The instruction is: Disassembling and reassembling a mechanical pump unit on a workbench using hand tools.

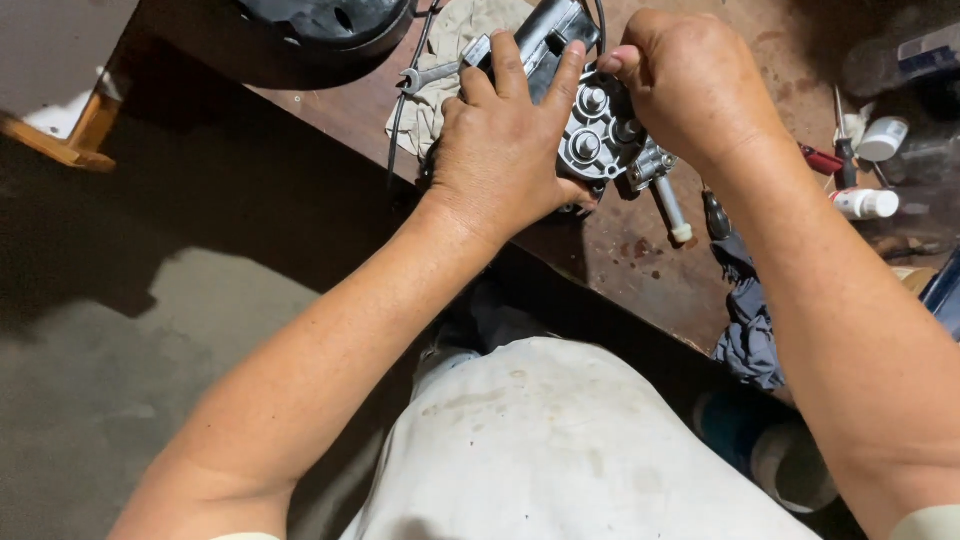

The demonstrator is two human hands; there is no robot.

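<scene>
My left hand [505, 140] grips a grey cast-metal pump body [597, 135] with round bosses on its face, held at the edge of a brown workbench [640, 270]. My right hand [690, 85] is closed on the part's far right side, fingers curled over its top edge. A short metal fitting with a white tip [672, 212] sticks down from the part. A black motor section [545, 35] extends behind my left fingers.
A spanner [428, 76] lies on a pale rag [445, 60] at the back. A dark round housing [320, 25] sits far left. Screwdrivers [825, 158], white bottles [868, 203] and a grey cloth [745, 320] lie to the right. Concrete floor lies below left.
</scene>
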